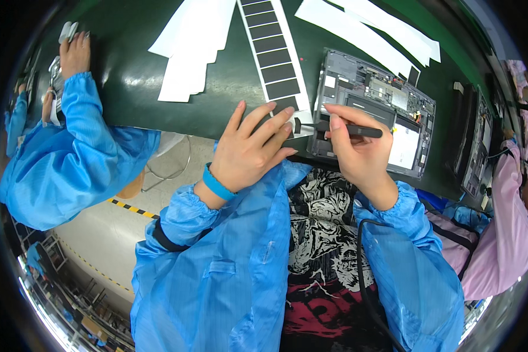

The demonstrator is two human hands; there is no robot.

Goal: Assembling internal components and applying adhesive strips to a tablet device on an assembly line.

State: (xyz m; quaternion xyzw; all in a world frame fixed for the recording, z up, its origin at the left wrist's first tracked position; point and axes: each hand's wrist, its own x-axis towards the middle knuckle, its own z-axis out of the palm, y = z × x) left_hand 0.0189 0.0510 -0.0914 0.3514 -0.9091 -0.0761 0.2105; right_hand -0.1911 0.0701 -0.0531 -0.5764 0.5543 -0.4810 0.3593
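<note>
My right hand (361,146) is closed around black tweezers (366,131), their tips pointing left. At the tips is a small dark piece (298,125), by the near end of a white strip (276,50) bearing a row of black rectangular stickers. Fingers spread, my left hand (252,144) lies flat over that near end and hides part of it. Under and beside my right hand lies an opened laptop base (358,105), its circuit board and inner parts exposed. A blue band (218,183) circles my left wrist.
White sheets (190,50) lie at the far left of the dark green table (123,70); more white strips (369,29) lie beyond the laptop. Another laptop unit (478,138) stands at the right. Co-workers sit on both sides, one with a hand (75,56) on the table.
</note>
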